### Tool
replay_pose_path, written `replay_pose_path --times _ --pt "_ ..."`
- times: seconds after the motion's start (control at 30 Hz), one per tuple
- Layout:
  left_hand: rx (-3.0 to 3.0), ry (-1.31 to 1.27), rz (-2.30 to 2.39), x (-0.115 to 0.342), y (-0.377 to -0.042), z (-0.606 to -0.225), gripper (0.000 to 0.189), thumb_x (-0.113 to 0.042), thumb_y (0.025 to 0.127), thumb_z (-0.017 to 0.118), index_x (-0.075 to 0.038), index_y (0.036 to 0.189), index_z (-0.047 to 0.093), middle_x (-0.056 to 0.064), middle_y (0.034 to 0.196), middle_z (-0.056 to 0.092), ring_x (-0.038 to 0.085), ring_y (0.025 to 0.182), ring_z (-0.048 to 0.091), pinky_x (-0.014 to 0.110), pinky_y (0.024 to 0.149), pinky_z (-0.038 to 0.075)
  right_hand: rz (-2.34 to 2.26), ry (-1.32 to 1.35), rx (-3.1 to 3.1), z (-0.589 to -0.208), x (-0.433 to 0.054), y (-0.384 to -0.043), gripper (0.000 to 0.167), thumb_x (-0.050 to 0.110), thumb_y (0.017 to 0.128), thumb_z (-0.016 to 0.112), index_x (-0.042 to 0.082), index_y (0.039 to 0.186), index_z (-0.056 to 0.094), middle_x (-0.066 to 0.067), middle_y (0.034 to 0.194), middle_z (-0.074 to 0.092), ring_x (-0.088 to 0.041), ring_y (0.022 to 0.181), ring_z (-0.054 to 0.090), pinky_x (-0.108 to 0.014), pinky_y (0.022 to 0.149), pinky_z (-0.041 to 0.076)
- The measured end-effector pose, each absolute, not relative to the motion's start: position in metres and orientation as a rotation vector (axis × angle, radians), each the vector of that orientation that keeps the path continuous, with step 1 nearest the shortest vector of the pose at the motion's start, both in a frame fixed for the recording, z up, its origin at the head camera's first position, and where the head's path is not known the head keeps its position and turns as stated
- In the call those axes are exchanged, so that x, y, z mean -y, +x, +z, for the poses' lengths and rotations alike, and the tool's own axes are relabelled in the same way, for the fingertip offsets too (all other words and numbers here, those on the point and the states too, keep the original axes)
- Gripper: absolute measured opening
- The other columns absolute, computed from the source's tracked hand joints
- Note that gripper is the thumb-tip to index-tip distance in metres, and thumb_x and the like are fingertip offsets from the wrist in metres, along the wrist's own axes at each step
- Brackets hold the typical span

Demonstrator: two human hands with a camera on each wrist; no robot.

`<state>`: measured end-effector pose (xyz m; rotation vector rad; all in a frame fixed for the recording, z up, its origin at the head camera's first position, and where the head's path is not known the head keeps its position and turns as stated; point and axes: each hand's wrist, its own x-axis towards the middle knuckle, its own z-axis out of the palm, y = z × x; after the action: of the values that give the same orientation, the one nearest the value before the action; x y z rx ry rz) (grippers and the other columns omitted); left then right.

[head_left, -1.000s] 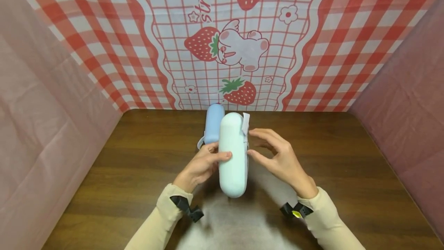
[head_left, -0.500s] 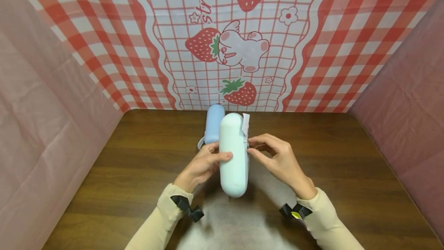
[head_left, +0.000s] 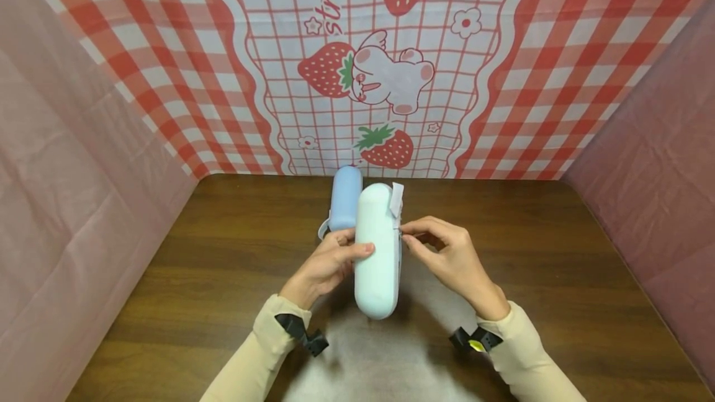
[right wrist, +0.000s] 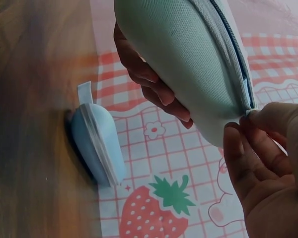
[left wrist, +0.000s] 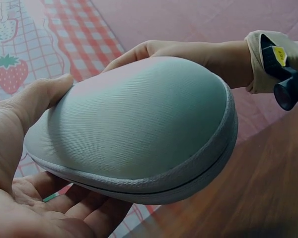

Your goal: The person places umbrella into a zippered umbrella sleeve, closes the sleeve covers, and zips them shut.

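A mint-green zippered glasses case [head_left: 377, 253] is held up over the table, long side pointing away from me. My left hand [head_left: 326, 265] grips it from the left, thumb on top and fingers beneath. At its right edge, my right hand [head_left: 449, 250] pinches the small zipper pull [right wrist: 248, 112] between thumb and fingertips. The zip [right wrist: 233, 44] runs along the rim in the right wrist view, with a narrow dark line along it. In the left wrist view, the case [left wrist: 149, 119] hides most of the right hand's fingers. A pale fabric tab [head_left: 396, 199] sticks out at the far end.
A light-blue zippered case [head_left: 346, 197] with a pale loop [head_left: 323, 228] lies behind, at the back of the wooden table [head_left: 234, 253]. A strawberry-patterned cloth [head_left: 458, 116] hangs behind it. Pink cloth [head_left: 653, 141] stands on either side.
My right hand's thumb and fingers have come together on the zipper pull, after standing slightly apart at the case's edge. The left hand's grip and the blue case look the same.
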<state>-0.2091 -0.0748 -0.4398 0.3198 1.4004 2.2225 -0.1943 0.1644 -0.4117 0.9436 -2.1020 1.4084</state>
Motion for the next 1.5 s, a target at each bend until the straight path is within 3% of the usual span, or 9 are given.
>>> replay_pose_path --times 0.33,0.57,0.73,0.93,1.17,1.5 --pt "-1.395 0.321 2.205 0.0756 -0.2093 -0.4414 0.057 -0.008 0.089 0.068 0.015 0.137 0.047 0.002 0.107 0.072 0.014 0.098 0.07 0.029 0.088 0.057 1.443 0.979 2.129 -0.4099 -0.1624 -0.1919 0.031 -0.013 0.083 0.077 0.003 0.109 0.073 -0.012 0.094 0.075 -0.009 0.08 0.07 -0.02 0.068 0.058" --pt "-1.373 0.355 2.174 0.0753 -0.2083 -0.4418 0.053 -0.01 0.086 0.069 0.01 0.132 0.052 0.001 0.105 0.073 0.013 0.096 0.071 0.029 0.087 0.058 1.437 0.979 2.111 -0.4095 -0.1629 -0.1902 0.03 -0.017 0.084 0.07 0.005 0.104 0.073 -0.009 0.093 0.074 -0.012 0.082 0.069 -0.019 0.07 0.058" --pt "-1.347 0.364 2.156 0.0749 -0.2077 -0.441 0.053 -0.013 0.084 0.068 0.007 0.13 0.052 0.001 0.104 0.074 0.012 0.095 0.071 0.028 0.087 0.058 1.452 0.985 2.13 -0.4064 -0.1629 -0.1891 0.025 -0.014 0.085 0.073 0.005 0.101 0.074 -0.006 0.097 0.072 -0.008 0.087 0.069 -0.021 0.074 0.059" --pt "-1.346 0.364 2.155 0.0758 -0.2069 -0.4398 0.04 -0.013 0.084 0.065 -0.001 0.121 0.058 0.001 0.101 0.075 0.013 0.092 0.072 0.029 0.084 0.059 1.393 1.008 2.1 -0.4051 -0.1633 -0.1897 0.024 -0.012 0.083 0.077 0.008 0.097 0.075 -0.005 0.092 0.072 -0.008 0.084 0.068 -0.018 0.071 0.058" --pt "-1.362 0.375 2.159 0.0769 -0.2093 -0.4384 0.038 -0.01 0.086 0.066 0.004 0.122 0.059 0.0 0.099 0.075 0.013 0.091 0.072 0.029 0.082 0.06 1.316 0.988 2.13 -0.4049 -0.1655 -0.19 0.024 -0.01 0.082 0.079 0.01 0.095 0.076 -0.001 0.091 0.073 -0.006 0.079 0.066 -0.015 0.066 0.054" --pt "-1.341 0.367 2.133 0.0777 -0.2094 -0.4407 0.037 -0.013 0.087 0.063 0.0 0.121 0.059 0.0 0.1 0.074 0.012 0.091 0.072 0.029 0.084 0.059 1.283 1.032 2.129 -0.4039 -0.1651 -0.1904 0.022 -0.007 0.085 0.077 0.009 0.1 0.076 -0.003 0.094 0.073 -0.007 0.081 0.066 -0.017 0.067 0.054"
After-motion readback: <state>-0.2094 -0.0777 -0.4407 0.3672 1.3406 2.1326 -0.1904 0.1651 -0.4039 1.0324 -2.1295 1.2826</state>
